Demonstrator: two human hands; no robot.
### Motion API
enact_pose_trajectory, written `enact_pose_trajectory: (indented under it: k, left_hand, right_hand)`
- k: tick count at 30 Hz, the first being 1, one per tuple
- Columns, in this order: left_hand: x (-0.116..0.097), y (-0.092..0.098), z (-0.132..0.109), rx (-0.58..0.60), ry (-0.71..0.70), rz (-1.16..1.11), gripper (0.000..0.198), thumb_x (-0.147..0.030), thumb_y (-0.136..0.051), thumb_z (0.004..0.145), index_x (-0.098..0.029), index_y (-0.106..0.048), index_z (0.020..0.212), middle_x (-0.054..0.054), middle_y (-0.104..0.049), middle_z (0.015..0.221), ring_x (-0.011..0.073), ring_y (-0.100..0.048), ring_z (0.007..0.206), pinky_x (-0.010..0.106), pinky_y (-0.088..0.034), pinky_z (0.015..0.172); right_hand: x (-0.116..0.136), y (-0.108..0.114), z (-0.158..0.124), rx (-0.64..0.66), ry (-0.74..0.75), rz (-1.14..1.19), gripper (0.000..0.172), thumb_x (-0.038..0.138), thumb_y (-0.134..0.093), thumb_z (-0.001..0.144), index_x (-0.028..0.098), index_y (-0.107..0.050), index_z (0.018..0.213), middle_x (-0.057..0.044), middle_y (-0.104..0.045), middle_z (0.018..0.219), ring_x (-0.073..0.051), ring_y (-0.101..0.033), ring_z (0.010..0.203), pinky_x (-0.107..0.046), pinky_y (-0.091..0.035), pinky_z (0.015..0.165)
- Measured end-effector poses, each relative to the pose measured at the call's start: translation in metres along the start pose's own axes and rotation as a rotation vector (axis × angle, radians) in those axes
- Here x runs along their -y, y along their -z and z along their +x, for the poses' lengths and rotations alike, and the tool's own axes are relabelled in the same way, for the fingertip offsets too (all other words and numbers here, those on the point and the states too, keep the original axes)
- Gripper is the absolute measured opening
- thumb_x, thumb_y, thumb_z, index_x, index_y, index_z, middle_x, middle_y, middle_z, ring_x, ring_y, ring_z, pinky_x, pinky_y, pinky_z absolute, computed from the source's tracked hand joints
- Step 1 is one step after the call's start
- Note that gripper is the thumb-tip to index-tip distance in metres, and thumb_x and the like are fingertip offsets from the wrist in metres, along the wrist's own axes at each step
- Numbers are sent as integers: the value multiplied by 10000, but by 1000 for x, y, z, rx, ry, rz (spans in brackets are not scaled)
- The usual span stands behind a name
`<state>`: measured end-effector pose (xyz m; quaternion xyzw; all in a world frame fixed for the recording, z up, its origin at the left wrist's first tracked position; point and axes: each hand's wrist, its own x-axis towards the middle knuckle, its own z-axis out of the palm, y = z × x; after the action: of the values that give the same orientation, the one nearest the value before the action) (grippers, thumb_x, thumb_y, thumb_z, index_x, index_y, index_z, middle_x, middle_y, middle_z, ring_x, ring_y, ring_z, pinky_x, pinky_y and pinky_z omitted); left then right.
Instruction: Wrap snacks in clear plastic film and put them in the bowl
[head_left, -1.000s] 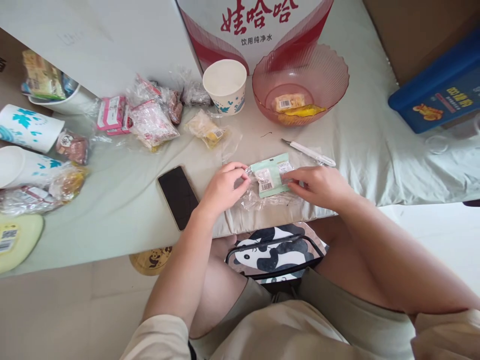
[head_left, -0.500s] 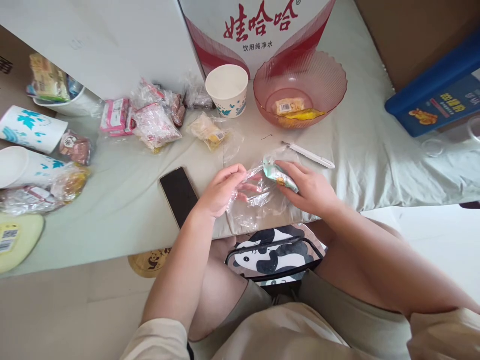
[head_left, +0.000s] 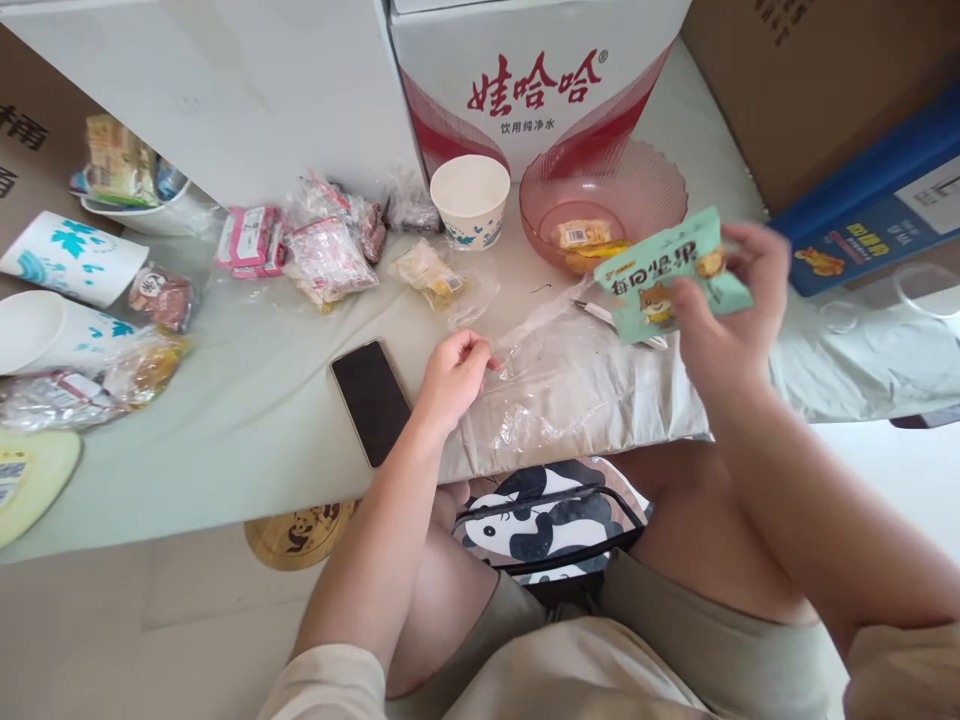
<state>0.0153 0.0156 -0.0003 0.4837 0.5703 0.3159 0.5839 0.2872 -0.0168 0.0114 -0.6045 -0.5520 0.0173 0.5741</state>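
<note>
My right hand (head_left: 739, 310) is closed on a mint-green nut snack packet (head_left: 660, 285), held up in front of the pink ribbed bowl (head_left: 667, 190). Its printed face with a cartoon animal is turned toward me. My left hand (head_left: 461, 370) pinches a clear plastic bag (head_left: 551, 385), which spreads limply over the cloth and stretches up toward the packet. A white-handled utility knife (head_left: 596, 312) lies partly hidden behind the bag and packet. Inside the bowl are a wrapped biscuit-like snack (head_left: 583, 234) and a yellow packet (head_left: 611, 250). A black phone (head_left: 371, 400) rests left of my left hand.
Behind stand a paper cup (head_left: 471, 205) and a white-and-red carton (head_left: 525, 110). Several bagged snacks (head_left: 330, 255) lie at the back left, with tipped paper cups (head_left: 75, 260) farther left. A blue box (head_left: 862, 200) leans at the right. The table's front edge runs before my knees.
My right hand has lifted the green packet up and to the right, away from my left hand, and its front now shows. My left hand keeps its pinch on the clear bag.
</note>
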Motion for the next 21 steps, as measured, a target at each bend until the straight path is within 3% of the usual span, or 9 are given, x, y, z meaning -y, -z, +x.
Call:
enact_pose_trajectory:
  k: [2,6,10,13,16,18,21]
  left_hand:
    - [2,1,1,12,-12,-1,194,-214,-540,905,-193,-521,713,-27,-644,639,51,-415,403,210,-273,430]
    - [4,3,3,34,-34,1,196,-249,-541,912,-199,-518,724,-28,-651,658,54,-429,420,215,-292,444]
    - [8,5,4,54,-60,44,215,-299,-549,911,-204,-513,722,-22,-680,693,60,-445,449,223,-319,468]
    - [10,6,4,62,-77,62,216,-320,-547,905,-207,-512,725,-19,-695,708,65,-444,459,230,-322,477]
    - [11,8,3,71,-95,77,214,-331,-538,904,-209,-514,729,-12,-702,717,71,-444,472,235,-321,482]
    - [12,8,3,80,-104,85,214,-337,-532,905,-210,-517,734,-8,-706,726,74,-446,483,237,-327,491]
    - [12,9,3,89,-103,102,213,-346,-531,905,-210,-522,741,-4,-710,734,80,-452,501,239,-339,508]
  right_hand:
    - [-1,-2,32,-28,51,-68,571,108,-685,680,188,-506,1216,-87,-539,1222,-162,-568,898,-377,-477,868]
    - [-9,-14,101,97,-86,-376,300,80,-701,736,194,-530,954,-57,-606,1026,-165,-551,924,-371,-444,928]
    - [-29,-36,139,211,-292,-545,283,135,-707,808,113,-626,1078,-93,-638,1130,-160,-568,1002,-387,-435,940]
    - [-45,-46,144,318,-384,-686,284,185,-730,803,38,-699,1044,-140,-569,1262,-199,-557,1150,-433,-395,997]
    - [-48,-45,139,294,-386,-729,258,160,-695,843,45,-738,1070,-178,-509,1346,-232,-547,1224,-446,-396,1015]
    - [-42,-41,128,252,-327,-706,250,136,-656,878,82,-739,1108,-186,-535,1331,-221,-583,1169,-437,-422,1012]
    - [-25,-32,92,274,-133,-594,196,88,-614,847,130,-721,1006,-159,-631,1191,-191,-635,978,-397,-486,946]
